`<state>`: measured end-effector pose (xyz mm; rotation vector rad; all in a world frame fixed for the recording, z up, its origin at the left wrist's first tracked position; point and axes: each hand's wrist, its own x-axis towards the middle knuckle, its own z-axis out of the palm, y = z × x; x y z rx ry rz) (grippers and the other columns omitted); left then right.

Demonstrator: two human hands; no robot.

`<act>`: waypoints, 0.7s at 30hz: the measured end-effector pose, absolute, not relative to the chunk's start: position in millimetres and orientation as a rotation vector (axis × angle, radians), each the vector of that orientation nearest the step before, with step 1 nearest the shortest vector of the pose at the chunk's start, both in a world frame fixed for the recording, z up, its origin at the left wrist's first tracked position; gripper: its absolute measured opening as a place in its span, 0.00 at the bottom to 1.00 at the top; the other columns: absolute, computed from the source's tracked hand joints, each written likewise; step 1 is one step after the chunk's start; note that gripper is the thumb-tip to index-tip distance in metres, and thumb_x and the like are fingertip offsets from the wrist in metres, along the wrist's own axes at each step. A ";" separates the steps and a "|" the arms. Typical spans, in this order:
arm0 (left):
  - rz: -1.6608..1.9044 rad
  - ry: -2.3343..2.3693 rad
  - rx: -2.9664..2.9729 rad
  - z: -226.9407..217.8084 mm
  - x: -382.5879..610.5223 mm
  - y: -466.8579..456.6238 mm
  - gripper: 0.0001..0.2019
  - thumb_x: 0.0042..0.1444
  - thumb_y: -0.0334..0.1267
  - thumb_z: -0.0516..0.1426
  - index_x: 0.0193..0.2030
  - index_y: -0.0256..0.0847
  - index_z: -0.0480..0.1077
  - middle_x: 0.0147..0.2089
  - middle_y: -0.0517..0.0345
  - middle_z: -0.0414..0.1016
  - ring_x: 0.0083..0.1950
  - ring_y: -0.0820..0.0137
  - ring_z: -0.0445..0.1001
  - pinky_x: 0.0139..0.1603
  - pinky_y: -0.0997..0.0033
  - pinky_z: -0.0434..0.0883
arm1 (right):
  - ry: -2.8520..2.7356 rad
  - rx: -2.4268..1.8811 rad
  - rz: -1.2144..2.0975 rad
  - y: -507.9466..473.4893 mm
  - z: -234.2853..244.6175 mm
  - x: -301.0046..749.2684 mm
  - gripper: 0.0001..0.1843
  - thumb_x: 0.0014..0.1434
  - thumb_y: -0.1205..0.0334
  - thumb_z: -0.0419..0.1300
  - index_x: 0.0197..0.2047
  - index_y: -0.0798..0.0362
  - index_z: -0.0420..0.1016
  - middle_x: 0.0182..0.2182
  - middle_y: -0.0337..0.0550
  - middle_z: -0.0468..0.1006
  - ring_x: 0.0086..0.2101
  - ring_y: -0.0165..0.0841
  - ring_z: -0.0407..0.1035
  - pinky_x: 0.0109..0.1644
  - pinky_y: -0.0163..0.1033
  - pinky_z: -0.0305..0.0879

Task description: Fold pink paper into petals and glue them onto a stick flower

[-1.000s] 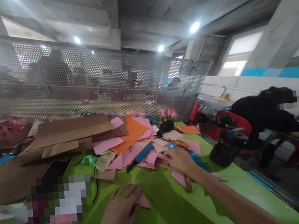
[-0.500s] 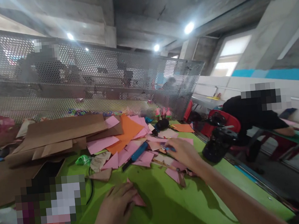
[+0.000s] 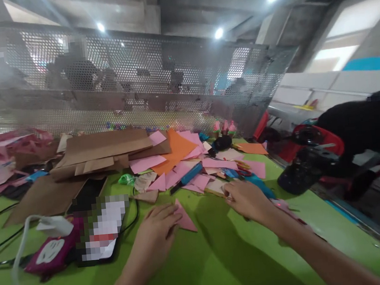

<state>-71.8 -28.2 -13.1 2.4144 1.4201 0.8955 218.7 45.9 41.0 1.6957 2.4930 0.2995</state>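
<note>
My left hand lies low over the green tabletop, its fingers and thumb closed on a small folded triangle of pink paper. The triangle's point sticks out to the right of the fingertips. At the near edge of a heap of paper scraps, my right hand has its fingers curled together beside a cream piece of paper. What its fingertips hold, if anything, is too small to make out. A blue-handled cutter lies on the scraps between the hands. Behind the right hand, a blue piece is partly covered.
Brown paper sheets and an orange sheet are stacked behind. Left lie a phone, a purple pouch and cables. A dark container stands at the right edge. A perforated metal screen backs the table; a person sits beyond, right.
The view has turned so that the table sits higher and more of its left side shows. My right hand has drawn nearer across the scraps, uncovering blue pieces. My left hand stays at the pink triangle.
</note>
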 end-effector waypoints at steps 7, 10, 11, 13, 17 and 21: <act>0.727 1.424 2.405 -19.6 -76.1 -39.4 0.26 0.56 0.23 0.55 0.57 0.51 0.72 0.58 0.58 0.76 0.59 0.60 0.72 0.61 0.50 0.66 | 2.560 1.632 0.299 34.7 39.8 222.9 0.08 0.57 0.73 0.56 0.34 0.52 0.74 0.35 0.46 0.80 0.40 0.42 0.72 0.42 0.42 0.57; 0.704 1.430 2.389 -18.2 -74.7 -37.6 0.24 0.57 0.24 0.54 0.57 0.50 0.72 0.57 0.58 0.76 0.58 0.60 0.72 0.61 0.49 0.65 | 2.595 1.578 0.245 33.2 34.8 220.7 0.11 0.58 0.74 0.54 0.37 0.51 0.74 0.35 0.44 0.81 0.39 0.41 0.73 0.43 0.43 0.58; 0.698 1.433 2.381 -17.5 -74.3 -37.4 0.23 0.57 0.24 0.54 0.56 0.50 0.73 0.57 0.58 0.76 0.58 0.60 0.72 0.61 0.50 0.65 | 2.607 1.553 0.220 32.8 33.0 219.5 0.12 0.57 0.75 0.54 0.39 0.51 0.74 0.36 0.44 0.81 0.40 0.41 0.74 0.44 0.43 0.59; 0.693 1.444 2.372 -16.5 -73.7 -37.9 0.21 0.58 0.24 0.54 0.55 0.49 0.74 0.57 0.57 0.77 0.57 0.61 0.72 0.61 0.51 0.65 | 2.629 1.510 0.184 32.2 31.2 216.5 0.17 0.54 0.77 0.54 0.42 0.51 0.75 0.40 0.46 0.81 0.42 0.42 0.74 0.45 0.44 0.61; 0.695 1.460 2.395 -17.2 -72.9 -41.2 0.21 0.58 0.25 0.54 0.54 0.48 0.74 0.57 0.58 0.76 0.57 0.60 0.72 0.61 0.52 0.65 | 2.647 1.519 0.179 25.0 36.7 207.1 0.17 0.53 0.78 0.53 0.39 0.51 0.76 0.39 0.50 0.81 0.41 0.46 0.74 0.46 0.48 0.64; 0.677 1.483 2.439 -21.5 -73.6 -43.1 0.20 0.60 0.26 0.53 0.56 0.47 0.72 0.59 0.57 0.75 0.58 0.61 0.72 0.62 0.53 0.65 | 2.708 1.609 0.188 -24.6 21.5 204.5 0.17 0.66 0.60 0.49 0.53 0.44 0.74 0.51 0.52 0.77 0.50 0.50 0.71 0.53 0.52 0.65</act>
